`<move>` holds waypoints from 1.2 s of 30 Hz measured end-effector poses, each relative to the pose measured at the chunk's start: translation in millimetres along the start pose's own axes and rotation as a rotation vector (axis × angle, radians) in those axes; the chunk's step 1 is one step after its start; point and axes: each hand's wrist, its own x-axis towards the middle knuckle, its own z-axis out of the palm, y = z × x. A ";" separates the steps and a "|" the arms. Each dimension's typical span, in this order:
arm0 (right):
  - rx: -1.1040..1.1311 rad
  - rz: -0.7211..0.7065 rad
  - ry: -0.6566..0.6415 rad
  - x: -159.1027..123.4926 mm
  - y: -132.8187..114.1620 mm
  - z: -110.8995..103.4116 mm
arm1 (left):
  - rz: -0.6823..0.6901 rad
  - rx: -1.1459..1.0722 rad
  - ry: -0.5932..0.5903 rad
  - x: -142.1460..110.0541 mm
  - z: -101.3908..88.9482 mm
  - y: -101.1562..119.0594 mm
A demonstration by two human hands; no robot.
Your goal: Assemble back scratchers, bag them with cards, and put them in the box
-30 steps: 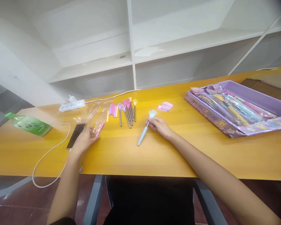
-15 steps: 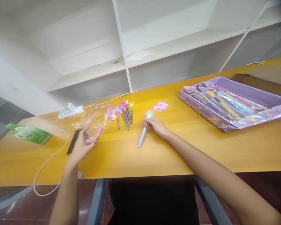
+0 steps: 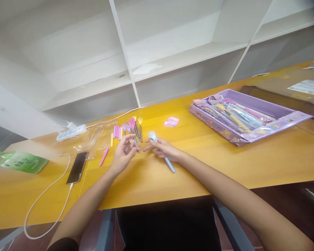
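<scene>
Pale-blue stick (image 3: 169,165) has swung round, its head (image 3: 152,135) seemingly five-pronged.

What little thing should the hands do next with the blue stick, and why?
Maybe the left hand should reach across and steady the blue stick. The right hand holds it alone, with its hand-shaped tip poking out past the fingers. The left hand is close by but not on the stick; I can't tell whether it holds anything.

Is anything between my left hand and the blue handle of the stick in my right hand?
Yes, your right hand: its fingers stand between your left hand and the blue handle. Nothing else visible does.
</scene>
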 end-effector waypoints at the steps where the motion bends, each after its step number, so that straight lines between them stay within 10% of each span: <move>1: 0.027 -0.033 0.025 -0.1 -1.3 1.9 | 0.003 -0.023 -0.036 1.7 7.7 -1.9; 13: -0.007 -0.203 0.186 2.2 -5.9 2.3 | -0.187 -0.356 -0.247 -4.0 18.0 -84.3; 21: -0.083 -0.103 0.204 -1.1 0.4 9.5 | -0.418 -0.575 -0.195 -1.1 10.4 -76.6; 36: -0.072 -0.073 0.204 -1.0 8.4 12.8 | -0.396 -0.626 -0.285 -2.1 10.9 -78.2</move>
